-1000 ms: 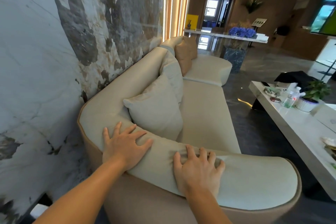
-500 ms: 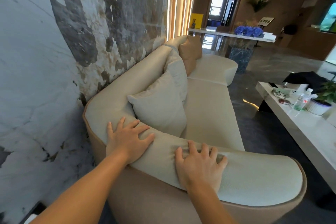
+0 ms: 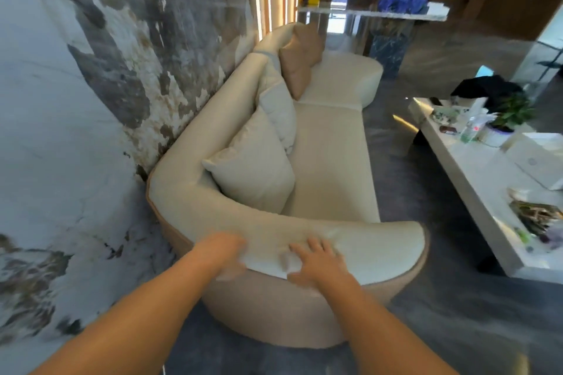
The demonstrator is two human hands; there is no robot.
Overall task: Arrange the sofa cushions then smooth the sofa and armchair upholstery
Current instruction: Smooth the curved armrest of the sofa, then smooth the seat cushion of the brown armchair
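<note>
Both hands, left hand [image 3: 224, 248] blurred and right hand [image 3: 316, 259] spread wide, are pressing the sofa [image 3: 332, 143] arm to flatten its cover; the left grip cannot be told.

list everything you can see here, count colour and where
sofa: 1, cream with tan outer shell, along the left wall
cream cushions: 2, leaning against the sofa back, near end
tan cushion: 1, at the far end of the sofa back
marble wall: 1, grey and white, left
coffee table: 1, white, right
potted plant: 1, green in a white pot, on the coffee table
plastic bottle: 1, clear, beside the plant
blue flowers: 1 bunch, on the far counter
left hand: blurred, on the sofa's near armrest
right hand: fingers spread, flat on the same armrest
</note>
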